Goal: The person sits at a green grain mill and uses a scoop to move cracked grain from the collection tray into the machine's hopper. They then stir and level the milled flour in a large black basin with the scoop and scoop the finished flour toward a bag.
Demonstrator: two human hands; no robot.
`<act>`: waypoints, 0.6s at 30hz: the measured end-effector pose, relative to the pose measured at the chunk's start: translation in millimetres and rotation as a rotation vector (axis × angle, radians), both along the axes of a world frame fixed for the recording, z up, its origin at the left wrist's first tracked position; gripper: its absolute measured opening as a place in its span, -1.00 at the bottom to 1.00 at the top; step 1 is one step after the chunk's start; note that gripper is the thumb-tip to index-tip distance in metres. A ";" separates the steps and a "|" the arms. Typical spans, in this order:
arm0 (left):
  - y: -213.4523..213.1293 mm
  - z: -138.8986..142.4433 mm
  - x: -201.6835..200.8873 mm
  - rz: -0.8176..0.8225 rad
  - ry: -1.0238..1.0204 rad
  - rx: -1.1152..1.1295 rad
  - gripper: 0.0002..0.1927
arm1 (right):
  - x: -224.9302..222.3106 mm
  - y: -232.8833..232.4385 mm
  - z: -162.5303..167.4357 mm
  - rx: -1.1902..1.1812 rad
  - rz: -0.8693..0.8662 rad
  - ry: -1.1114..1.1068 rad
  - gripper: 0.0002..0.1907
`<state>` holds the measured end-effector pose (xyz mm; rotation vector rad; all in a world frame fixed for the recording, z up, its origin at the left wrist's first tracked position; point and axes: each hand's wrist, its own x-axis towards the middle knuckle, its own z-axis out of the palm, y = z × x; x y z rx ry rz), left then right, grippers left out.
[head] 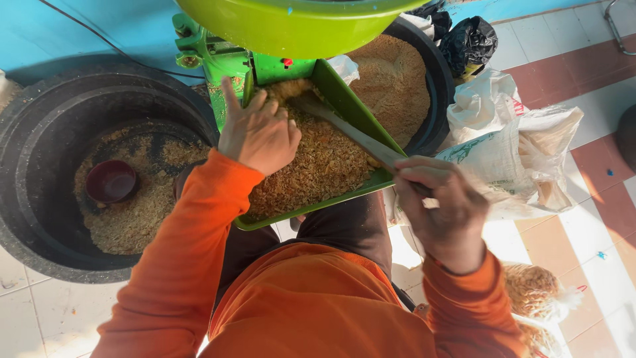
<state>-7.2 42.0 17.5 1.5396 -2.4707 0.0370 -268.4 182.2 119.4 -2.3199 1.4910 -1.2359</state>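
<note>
A green metal tray (344, 99) juts from a green machine (218, 59) and is filled with tan shredded chips (318, 166). My left hand (258, 132) rests fingers-down in the chips near the machine's mouth. My right hand (440, 205) grips the handle of a long flat metal blade (344, 129), whose far end lies in the chips toward the machine. Both sleeves are orange.
A black tub (40, 159) on the left holds chips and a dark red bowl (111, 180). Another black tub (434, 73) behind the tray holds fine tan meal. A lime green basin (291, 26) sits overhead. White sacks (510, 152) and black bags (467, 40) lie at right.
</note>
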 end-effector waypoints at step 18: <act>13.6 3.4 6.8 -0.022 0.065 -0.066 -0.54 | 65.7 -37.2 -51.7 -0.040 0.082 0.015 -0.77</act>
